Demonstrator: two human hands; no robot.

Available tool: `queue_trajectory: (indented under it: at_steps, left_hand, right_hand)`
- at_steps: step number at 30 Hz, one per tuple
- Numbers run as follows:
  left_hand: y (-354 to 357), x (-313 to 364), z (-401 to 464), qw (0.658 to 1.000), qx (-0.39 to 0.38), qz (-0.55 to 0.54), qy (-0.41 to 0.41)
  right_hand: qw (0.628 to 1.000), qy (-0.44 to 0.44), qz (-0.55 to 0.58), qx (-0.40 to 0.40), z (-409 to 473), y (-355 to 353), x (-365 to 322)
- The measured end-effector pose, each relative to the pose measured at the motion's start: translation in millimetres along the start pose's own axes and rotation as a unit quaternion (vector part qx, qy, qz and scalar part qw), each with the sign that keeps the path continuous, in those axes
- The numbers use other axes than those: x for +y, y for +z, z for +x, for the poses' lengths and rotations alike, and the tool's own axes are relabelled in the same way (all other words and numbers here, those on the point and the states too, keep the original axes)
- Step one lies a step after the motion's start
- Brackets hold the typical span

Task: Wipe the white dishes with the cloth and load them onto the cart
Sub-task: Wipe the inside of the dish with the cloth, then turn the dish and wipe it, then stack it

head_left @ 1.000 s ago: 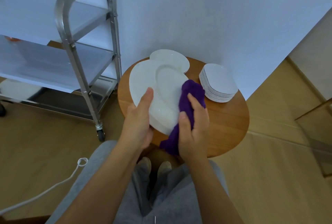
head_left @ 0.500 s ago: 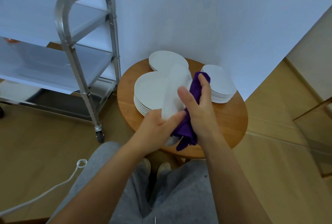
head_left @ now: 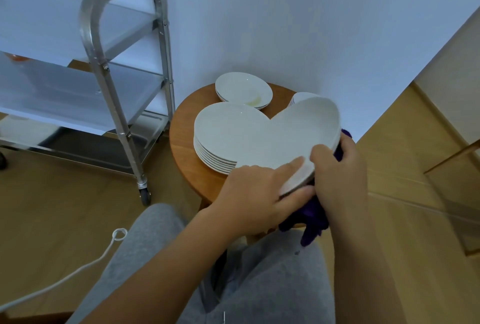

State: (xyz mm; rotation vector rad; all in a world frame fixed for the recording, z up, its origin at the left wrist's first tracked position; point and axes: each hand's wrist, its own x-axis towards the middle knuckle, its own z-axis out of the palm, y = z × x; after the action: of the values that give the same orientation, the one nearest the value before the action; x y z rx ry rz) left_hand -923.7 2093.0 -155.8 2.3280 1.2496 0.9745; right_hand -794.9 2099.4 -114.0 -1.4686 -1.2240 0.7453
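I hold one large white plate [head_left: 298, 136] tilted over the round wooden table [head_left: 181, 136]. My left hand [head_left: 257, 194] grips its near rim, thumb on top and fingers beneath. My right hand [head_left: 337, 170] holds the purple cloth [head_left: 311, 222] against the plate's underside at the right; the cloth hangs below my hands. A stack of several large white plates [head_left: 220, 142] lies on the table to the left of the held plate. Smaller white plates [head_left: 244, 90] sit at the back. Another white stack [head_left: 302, 96] is mostly hidden behind the held plate.
A metal cart [head_left: 109, 69] with shelves stands left of the table, one caster [head_left: 144, 194] near the table's base. A white cord [head_left: 78, 269] lies on the wooden floor at lower left. A wall runs behind the table. My grey-trousered legs are below.
The plate has been turned over and swung right. The cloth, earlier on the plate's upper face, is now under it, held by my right hand. The stack beneath is uncovered.
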Motion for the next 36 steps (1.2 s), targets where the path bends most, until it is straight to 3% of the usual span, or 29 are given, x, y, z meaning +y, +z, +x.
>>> queue_trajectory:
  at_steps: [2,5,7,9,10,13,18,24,31,36]
  left_hand:
    - [-4,-16,-2,0.993,-0.005,-0.087,-0.078]
    - [-8,-50,-5,0.966,0.141,-0.064,-0.208]
    - [-14,-62,0,0.893,0.216,-0.247,-0.307]
    - [-12,-70,5,0.779,0.2,-0.445,-0.394]
    - [-11,-73,5,0.761,0.191,-0.469,-0.406]
    - [-8,-80,1,0.785,0.233,-0.423,-0.388]
    - [-13,-98,7,0.795,0.261,-0.365,-0.409]
    - [-16,-134,36,0.856,0.219,-0.206,-0.42]
    - [-13,-167,61,0.858,0.17,-0.139,-0.465]
    - [-9,-184,65,0.877,0.141,-0.013,-0.46]
  right_hand:
    - [0.998,0.04,0.045,0.032,6,-8,7]
    - [0.985,0.092,0.127,0.07,13,-17,23]
    - [0.986,0.085,0.125,0.076,16,-13,33]
    - [0.99,0.073,0.109,0.058,18,-5,39]
    - [0.992,0.071,0.1,0.044,19,-1,42]
    - [0.993,0.082,0.072,0.038,24,6,52]
    - [0.994,0.072,0.026,0.075,32,12,58]
    - [0.995,0.087,0.008,0.044,51,25,61]
    - [0.995,0.095,0.011,0.013,68,50,70]
    - [0.995,0.097,-0.019,-0.01,83,61,74]
